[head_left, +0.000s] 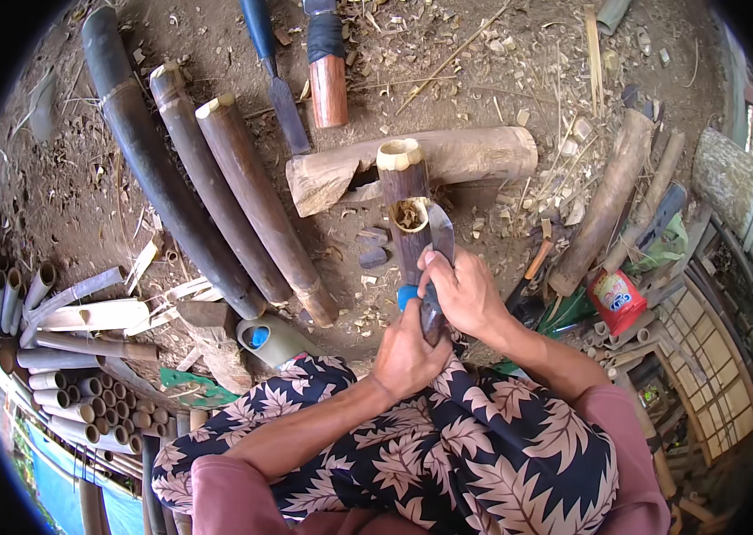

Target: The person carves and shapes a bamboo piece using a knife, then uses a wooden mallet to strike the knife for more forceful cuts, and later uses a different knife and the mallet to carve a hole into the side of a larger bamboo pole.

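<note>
A dark brown bamboo tube (404, 184) leans over a pale log lying crosswise (483, 153). Its far rim is trimmed pale, and a notch cut in its side holds shavings. My left hand (408, 357) is closed around the tube's near end, beside a small blue piece (408, 295). My right hand (464, 290) is closed on a knife, whose broad grey blade (441, 230) lies along the tube's right side by the notch. The knife's handle is mostly hidden by my fingers.
Long bamboo poles (256, 192) lie to the left. A long-handled chisel (286, 107) and a wooden-handled tool (328, 89) lie beyond the log. Cut bamboo tubes (105, 406) are stacked at lower left. A red packet (615, 301) and a thick pole (604, 201) are at right.
</note>
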Action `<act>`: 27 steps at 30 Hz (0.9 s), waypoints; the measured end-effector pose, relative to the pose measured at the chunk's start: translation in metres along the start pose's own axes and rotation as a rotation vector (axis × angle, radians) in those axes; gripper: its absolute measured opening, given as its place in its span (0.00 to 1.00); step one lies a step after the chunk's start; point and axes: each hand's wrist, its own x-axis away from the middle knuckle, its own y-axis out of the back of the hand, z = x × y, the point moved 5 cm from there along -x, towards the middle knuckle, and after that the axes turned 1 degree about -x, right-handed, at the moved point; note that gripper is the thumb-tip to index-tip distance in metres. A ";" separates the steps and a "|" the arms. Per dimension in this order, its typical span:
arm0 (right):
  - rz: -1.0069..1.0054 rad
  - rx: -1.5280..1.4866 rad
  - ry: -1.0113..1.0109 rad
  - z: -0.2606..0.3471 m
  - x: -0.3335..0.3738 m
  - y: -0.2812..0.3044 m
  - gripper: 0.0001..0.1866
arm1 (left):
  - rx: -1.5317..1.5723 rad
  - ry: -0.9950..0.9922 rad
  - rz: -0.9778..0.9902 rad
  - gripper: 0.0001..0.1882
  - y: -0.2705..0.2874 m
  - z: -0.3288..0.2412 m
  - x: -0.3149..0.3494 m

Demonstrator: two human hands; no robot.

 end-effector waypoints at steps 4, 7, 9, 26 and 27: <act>-0.124 0.059 0.285 -0.006 0.034 0.018 0.15 | -0.206 -0.362 -0.168 0.29 -0.009 -0.001 0.005; -0.074 0.329 0.442 0.033 0.083 0.059 0.10 | -0.342 -0.557 -0.219 0.30 0.017 -0.032 0.011; -0.197 0.619 0.686 0.060 0.112 0.082 0.15 | -0.428 -0.526 -0.174 0.31 0.033 -0.076 0.015; -0.035 -0.353 1.160 0.062 -0.013 0.077 0.09 | 0.517 -0.165 -0.282 0.45 0.041 0.006 -0.064; -0.066 -0.241 1.176 0.061 -0.015 0.076 0.09 | 0.506 -0.194 -0.321 0.44 0.036 0.008 -0.069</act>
